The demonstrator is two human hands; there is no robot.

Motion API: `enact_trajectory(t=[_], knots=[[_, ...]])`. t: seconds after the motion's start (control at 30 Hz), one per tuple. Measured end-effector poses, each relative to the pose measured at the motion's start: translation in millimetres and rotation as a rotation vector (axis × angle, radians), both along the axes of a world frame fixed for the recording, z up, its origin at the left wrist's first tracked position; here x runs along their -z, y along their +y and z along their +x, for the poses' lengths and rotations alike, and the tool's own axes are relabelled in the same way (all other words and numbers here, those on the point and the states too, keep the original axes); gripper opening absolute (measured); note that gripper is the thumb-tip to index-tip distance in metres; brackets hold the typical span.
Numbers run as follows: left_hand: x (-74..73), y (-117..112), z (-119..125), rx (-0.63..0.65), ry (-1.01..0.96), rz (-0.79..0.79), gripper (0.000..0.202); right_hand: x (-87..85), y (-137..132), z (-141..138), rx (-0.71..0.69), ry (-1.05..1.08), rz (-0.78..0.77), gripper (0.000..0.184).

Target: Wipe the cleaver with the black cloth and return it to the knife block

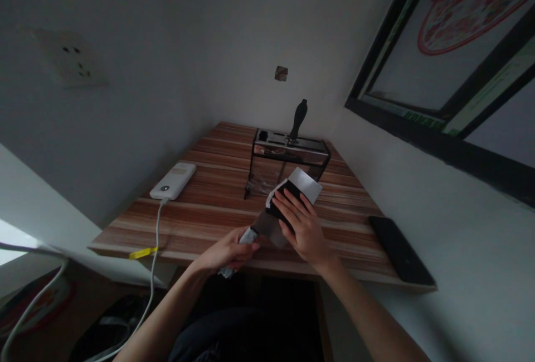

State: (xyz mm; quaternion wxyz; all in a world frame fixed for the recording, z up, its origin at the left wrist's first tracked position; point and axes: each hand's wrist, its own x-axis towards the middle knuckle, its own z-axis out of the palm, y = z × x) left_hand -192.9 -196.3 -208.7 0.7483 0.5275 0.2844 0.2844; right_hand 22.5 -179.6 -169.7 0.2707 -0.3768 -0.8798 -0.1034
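My left hand (232, 251) is closed round the pale handle of a knife (267, 227), whose broad blade points up and to the right over the near edge of the wooden table (200, 206). My right hand (301, 227) grips a black and white sheath or sleeve (297, 186) that covers the blade's far end, with the fingers curled over it. A ring shows on one finger of the right hand.
A metal and clear knife rack (284, 155) with one black-handled tool (298, 119) stands behind the hands. A white power bank (174, 181) with a white cable (155, 250) lies at the left. A dark flat device (400, 250) rests at the table's right edge by the wall.
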Motion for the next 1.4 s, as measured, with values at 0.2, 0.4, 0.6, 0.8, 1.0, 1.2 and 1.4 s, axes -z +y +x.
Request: enact_trajectory(t=[0.2, 0.4, 0.6, 0.8, 1.0, 1.2, 1.4], knots=[[0.2, -0.5, -0.1, -0.015, -0.002, 0.009, 0.028, -6.6, 20.6, 13.0, 0.045, 0.075, 0.04, 0.048], [3.2, 0.6, -0.7, 0.01, -0.037, 0.005, 0.027, -17.8, 42.3, 25.4, 0.07, 0.1, 0.047, 0.047], [5.1, 1.9, -1.5, -0.004, -0.035, -0.009, 0.03, -26.6, 50.3, 28.8, 0.05, 0.082, 0.035, 0.048], [4.9, 2.2, -2.6, 0.007, -0.033, -0.017, 0.03, -24.8, 37.5, 17.8, 0.059, 0.04, 0.046, 0.048], [3.7, 2.3, -2.4, -0.008, -0.012, -0.017, 0.031, -10.5, 14.2, -2.9, 0.023, 0.029, 0.016, 0.051], [5.4, 2.3, -1.2, -0.043, -0.007, -0.005, 0.029, 5.9, -19.1, -26.4, -0.021, -0.017, -0.057, 0.052], [7.8, 0.7, -1.0, -0.104, 0.044, 0.019, 0.017, 19.3, -46.8, -47.4, -0.087, 0.078, -0.103, 0.053]])
